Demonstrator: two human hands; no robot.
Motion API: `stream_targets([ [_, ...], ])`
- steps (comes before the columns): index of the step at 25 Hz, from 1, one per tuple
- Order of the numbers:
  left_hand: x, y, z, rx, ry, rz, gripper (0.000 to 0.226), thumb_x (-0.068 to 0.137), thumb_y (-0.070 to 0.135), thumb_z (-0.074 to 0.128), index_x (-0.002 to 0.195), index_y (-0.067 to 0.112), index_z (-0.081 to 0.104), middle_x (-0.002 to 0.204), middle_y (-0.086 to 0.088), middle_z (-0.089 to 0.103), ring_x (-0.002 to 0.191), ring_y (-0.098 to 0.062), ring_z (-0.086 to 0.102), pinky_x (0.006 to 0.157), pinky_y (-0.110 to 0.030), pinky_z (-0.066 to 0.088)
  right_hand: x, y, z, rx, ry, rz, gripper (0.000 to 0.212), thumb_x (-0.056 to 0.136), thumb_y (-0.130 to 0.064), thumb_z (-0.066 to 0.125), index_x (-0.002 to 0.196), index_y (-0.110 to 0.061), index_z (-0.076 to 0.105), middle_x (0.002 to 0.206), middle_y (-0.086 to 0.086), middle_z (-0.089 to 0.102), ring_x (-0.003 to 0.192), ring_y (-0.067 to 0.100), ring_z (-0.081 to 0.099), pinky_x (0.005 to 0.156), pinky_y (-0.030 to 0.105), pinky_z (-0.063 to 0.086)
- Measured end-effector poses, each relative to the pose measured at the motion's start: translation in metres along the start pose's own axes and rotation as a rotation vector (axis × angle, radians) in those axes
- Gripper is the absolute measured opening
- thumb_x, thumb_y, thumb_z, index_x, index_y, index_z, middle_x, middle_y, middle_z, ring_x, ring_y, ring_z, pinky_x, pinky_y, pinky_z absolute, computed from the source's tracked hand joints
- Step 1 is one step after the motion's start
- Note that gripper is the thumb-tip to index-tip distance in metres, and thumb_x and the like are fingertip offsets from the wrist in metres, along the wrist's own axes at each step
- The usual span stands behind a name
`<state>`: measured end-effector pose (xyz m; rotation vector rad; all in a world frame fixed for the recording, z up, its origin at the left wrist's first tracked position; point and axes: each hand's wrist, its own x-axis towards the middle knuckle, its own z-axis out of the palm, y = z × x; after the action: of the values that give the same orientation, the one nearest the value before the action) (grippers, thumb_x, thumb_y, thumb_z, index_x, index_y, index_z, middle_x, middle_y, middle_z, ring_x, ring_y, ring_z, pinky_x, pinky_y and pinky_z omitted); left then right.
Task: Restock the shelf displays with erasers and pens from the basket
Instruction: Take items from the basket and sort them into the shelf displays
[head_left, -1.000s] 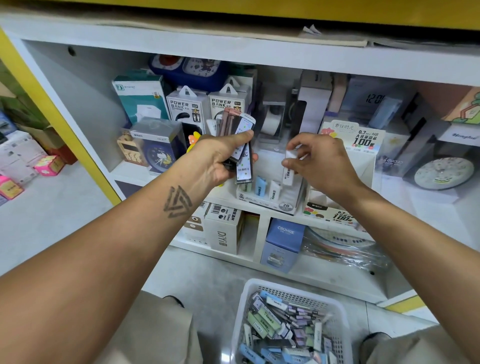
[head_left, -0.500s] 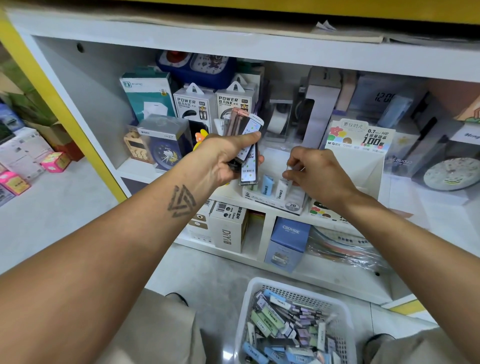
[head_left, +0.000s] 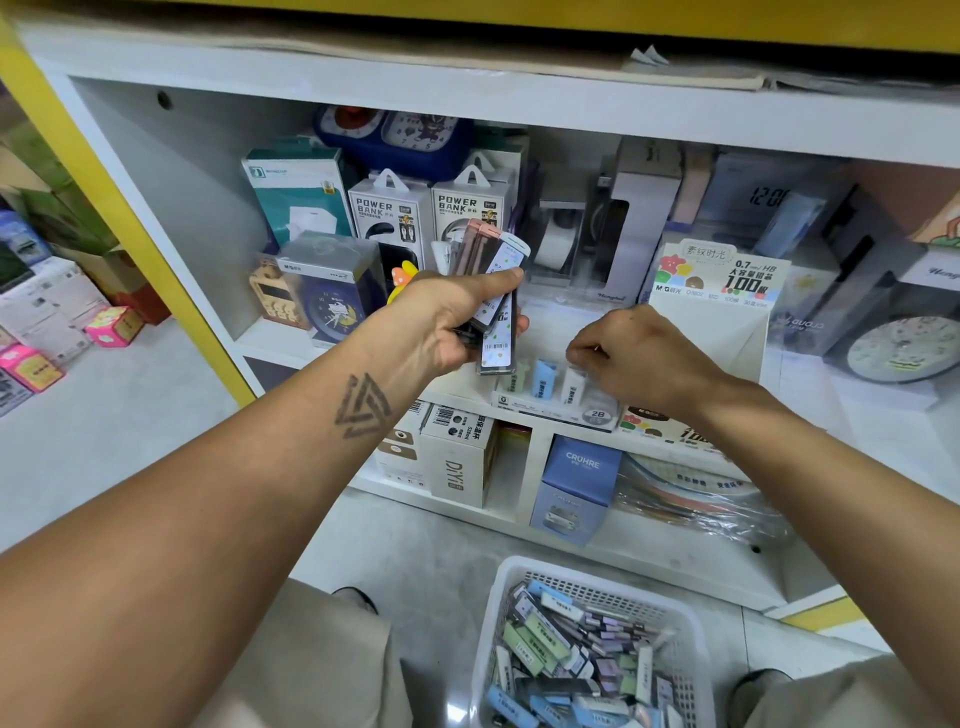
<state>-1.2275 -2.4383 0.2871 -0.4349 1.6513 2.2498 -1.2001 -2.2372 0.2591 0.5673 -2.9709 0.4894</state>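
My left hand (head_left: 447, 322) grips a fanned stack of slim pen packs (head_left: 498, 291) upright in front of the middle shelf. My right hand (head_left: 644, 358) is lower and to the right, its fingers curled down onto the top of a white eraser (head_left: 573, 387). That eraser stands in the small eraser display box (head_left: 550, 410) at the shelf's front edge, next to a blue eraser (head_left: 544, 379). The white basket (head_left: 491, 623) on the floor below holds several loose erasers and pens (head_left: 566, 654).
Power bank boxes (head_left: 389, 218), boxed clocks (head_left: 327, 291) and a tape dispenser (head_left: 561, 244) fill the shelf behind my hands. A tall lead-refill display (head_left: 722, 291) stands right of the eraser box. A DIY box (head_left: 460, 462) and a blue box (head_left: 576, 483) sit on the lower shelf.
My right hand has come down from chest height with the white eraser to the display box. My left hand with the packs has stayed almost still.
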Motion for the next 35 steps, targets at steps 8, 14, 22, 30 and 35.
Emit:
stream_targets([
  [8,-0.004,-0.003,0.004,0.035,-0.078,-0.010,0.027,0.079,0.008,0.080,0.103,0.004,0.067,0.079,-0.012,0.069,0.061,-0.025,0.067,0.070,-0.040,0.059,-0.005,-0.005,-0.007,0.078,0.019,0.045,0.022,0.097,-0.033,0.063,0.115,-0.023,0.070,0.103,-0.005,0.073,0.088,0.017,0.066,0.082,0.033,0.053],
  [14,-0.016,-0.015,0.028,0.147,-0.265,-0.018,0.024,0.083,0.009,0.075,0.106,0.004,0.070,0.081,-0.008,0.072,0.062,-0.017,0.068,0.060,-0.029,0.058,0.004,-0.013,-0.027,1.100,0.192,0.346,0.028,0.091,-0.030,0.072,0.107,-0.007,0.068,0.084,0.011,0.075,0.065,0.025,0.069,0.061,0.028,0.057],
  [22,-0.014,-0.021,0.043,0.031,-0.210,0.011,0.026,0.087,0.019,0.074,0.108,0.004,0.068,0.092,-0.017,0.074,0.074,-0.026,0.071,0.080,-0.045,0.059,-0.006,0.001,-0.044,1.121,0.202,0.328,0.007,0.088,-0.008,0.073,0.095,-0.005,0.074,0.080,0.014,0.076,0.062,0.015,0.064,0.059,0.023,0.055],
  [30,-0.010,-0.017,0.060,0.043,-0.101,0.035,0.044,0.083,0.013,0.078,0.119,-0.005,0.059,0.076,-0.019,0.070,0.065,-0.035,0.069,0.060,-0.044,0.060,-0.030,0.064,-0.075,0.262,0.504,0.176,0.014,0.094,-0.015,0.064,0.104,-0.011,0.074,0.073,0.005,0.067,0.065,0.021,0.063,0.073,0.039,0.058],
  [35,-0.010,-0.023,0.073,0.070,-0.132,0.031,0.041,0.084,0.014,0.077,0.118,-0.002,0.062,0.078,-0.017,0.071,0.070,-0.035,0.070,0.080,-0.055,0.058,-0.026,0.069,-0.048,0.166,0.354,0.140,0.020,0.096,-0.012,0.058,0.107,-0.028,0.053,0.076,0.010,0.066,0.070,0.032,0.065,0.072,0.045,0.056],
])
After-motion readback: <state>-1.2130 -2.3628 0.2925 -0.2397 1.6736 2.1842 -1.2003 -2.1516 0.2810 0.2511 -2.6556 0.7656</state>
